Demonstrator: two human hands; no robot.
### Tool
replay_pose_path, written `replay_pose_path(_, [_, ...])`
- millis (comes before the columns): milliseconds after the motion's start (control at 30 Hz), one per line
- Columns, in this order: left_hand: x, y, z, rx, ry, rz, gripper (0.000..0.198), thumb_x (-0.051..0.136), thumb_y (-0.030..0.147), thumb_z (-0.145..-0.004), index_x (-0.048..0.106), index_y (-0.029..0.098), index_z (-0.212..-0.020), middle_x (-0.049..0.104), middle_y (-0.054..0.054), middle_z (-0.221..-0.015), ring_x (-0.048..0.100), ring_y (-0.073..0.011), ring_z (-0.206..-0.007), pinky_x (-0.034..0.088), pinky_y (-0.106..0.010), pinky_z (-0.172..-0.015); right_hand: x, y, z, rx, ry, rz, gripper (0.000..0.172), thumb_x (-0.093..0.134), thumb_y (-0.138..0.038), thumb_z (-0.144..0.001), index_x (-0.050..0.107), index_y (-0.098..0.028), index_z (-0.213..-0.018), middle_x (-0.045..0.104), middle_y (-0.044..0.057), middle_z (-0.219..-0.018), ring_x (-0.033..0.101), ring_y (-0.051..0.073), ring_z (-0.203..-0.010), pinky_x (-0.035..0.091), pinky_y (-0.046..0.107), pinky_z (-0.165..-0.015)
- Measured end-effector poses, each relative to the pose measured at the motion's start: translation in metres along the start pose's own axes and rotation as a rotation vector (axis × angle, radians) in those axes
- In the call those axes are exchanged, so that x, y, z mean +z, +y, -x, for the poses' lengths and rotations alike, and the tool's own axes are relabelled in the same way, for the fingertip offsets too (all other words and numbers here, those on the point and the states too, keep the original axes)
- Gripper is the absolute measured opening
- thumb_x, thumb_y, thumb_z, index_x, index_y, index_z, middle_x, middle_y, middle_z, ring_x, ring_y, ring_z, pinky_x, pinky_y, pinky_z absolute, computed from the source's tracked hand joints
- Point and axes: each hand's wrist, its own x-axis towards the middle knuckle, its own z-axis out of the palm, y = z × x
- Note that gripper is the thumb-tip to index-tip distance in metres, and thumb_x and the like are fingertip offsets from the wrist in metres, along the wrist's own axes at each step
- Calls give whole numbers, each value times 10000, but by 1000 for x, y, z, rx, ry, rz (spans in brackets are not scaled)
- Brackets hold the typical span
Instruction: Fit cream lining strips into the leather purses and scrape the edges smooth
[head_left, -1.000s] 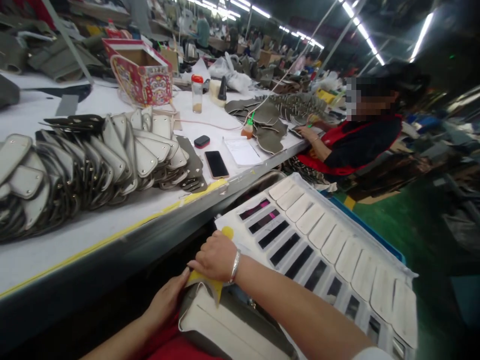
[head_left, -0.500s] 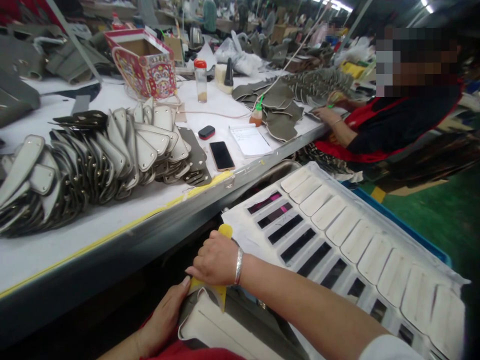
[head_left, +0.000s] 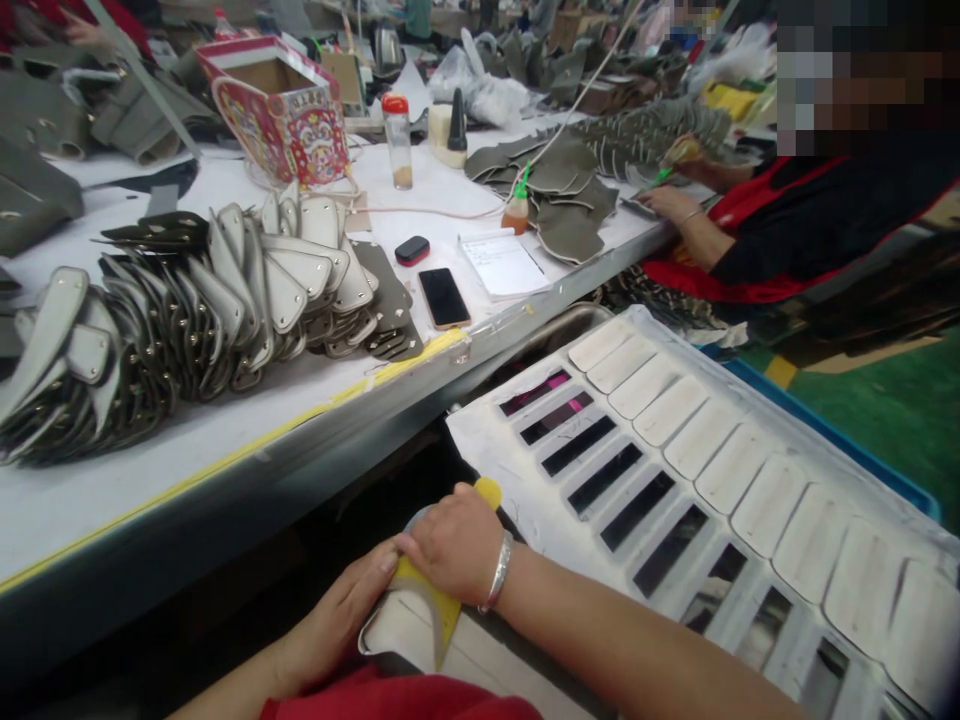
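Observation:
My right hand (head_left: 459, 548), with a silver bangle at its wrist, is closed around a yellow scraper-like tool (head_left: 489, 492). The tool's rounded end sticks out above the fist, and its wide, curved yellow part spreads below against a cream-and-grey leather piece (head_left: 401, 625). That piece lies over my lap, bent up at its far end. My left hand (head_left: 349, 605) steadies this end from the left, fingers together along the edge and their tips touching my right hand. The left thumb is hidden.
On my right, a white slotted board (head_left: 487, 435) carries a row of cream panels (head_left: 742, 460). The bench to the left holds stacked leather parts (head_left: 225, 290), a phone (head_left: 443, 298), a notepad (head_left: 506, 265) and a patterned red box (head_left: 311, 130). A co-worker's hand (head_left: 675, 205) is at the far right.
My right hand and the yellow tool have shifted right and slightly down in view. The tool's wide part covers more of the leather's bent end. My left hand has moved closer to the right.

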Motion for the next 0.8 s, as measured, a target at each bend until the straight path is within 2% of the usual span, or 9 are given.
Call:
replay_pose_path(100, [2,18,-5,34,-170,-1,439,410,464,-889,540,209,-1222,563,-57,-1250,482,-252,-1160,365,-345,-1014,2,-7,19,124,17,-25,472,284,-407,-959,650,-167,-782,680,70,-754,595,196,-701,299,373,-699])
replay_pose_path(233, [-12,19,-11,-31,-312,-38,489,450,489,-870,504,211,-1269,523,-60,-1308,464,-242,-1192,301,-346,-1054,-8,-15,41,272,-64,31,478,277,-419,-959,654,-176,-796,683,75,-770,612,211,-722,336,365,-692])
replay_pose_path(300, [-21,15,-14,-101,-404,45,531,390,533,-877,506,197,-1271,547,-65,-1286,480,-240,-1184,295,-361,-1058,-21,-19,61,428,-115,68,473,306,-437,-949,654,-169,-772,680,86,-769,617,229,-739,353,363,-687])
replay_pose_path(367, [-28,13,-17,-116,-473,118,566,310,552,-892,514,179,-1266,588,-77,-1235,521,-244,-1141,315,-381,-1040,-37,-27,90,627,-85,42,440,333,-431,-941,638,-160,-776,670,96,-788,612,234,-762,369,350,-679])
replay_pose_path(433, [-32,17,-19,-53,-516,90,549,324,539,-893,532,176,-1248,612,-82,-1201,545,-248,-1106,334,-384,-1016,-50,-43,123,786,5,-131,357,378,-400,-922,607,-159,-791,654,86,-800,596,208,-749,381,314,-648])
replay_pose_path(500, [-34,25,-20,21,-564,9,501,417,513,-871,570,176,-1207,628,-79,-1177,550,-251,-1092,352,-370,-991,-55,-66,152,855,99,-459,264,448,-375,-875,573,-162,-782,639,58,-782,575,174,-702,385,276,-604])
replay_pose_path(567, [-35,34,-21,60,-615,-55,454,520,484,-826,624,170,-1137,655,-73,-1129,558,-253,-1070,368,-350,-965,-47,-93,167,858,210,-865,239,520,-398,-809,562,-163,-807,640,36,-780,567,160,-681,400,258,-592])
replay_pose_path(633, [-36,43,-24,75,-644,-106,398,604,450,-769,676,169,-1042,685,-62,-1060,575,-255,-1028,384,-338,-933,-28,-120,166,859,340,-1177,329,577,-470,-749,573,-154,-839,649,35,-785,572,160,-670,421,261,-598])
replay_pose_path(800, [-42,48,-26,88,-536,-175,278,725,399,-633,732,196,-823,719,-31,-886,589,-248,-907,418,-305,-827,42,-170,112,910,540,-1470,509,672,-600,-602,607,-123,-765,634,34,-658,530,128,-548,397,241,-516])
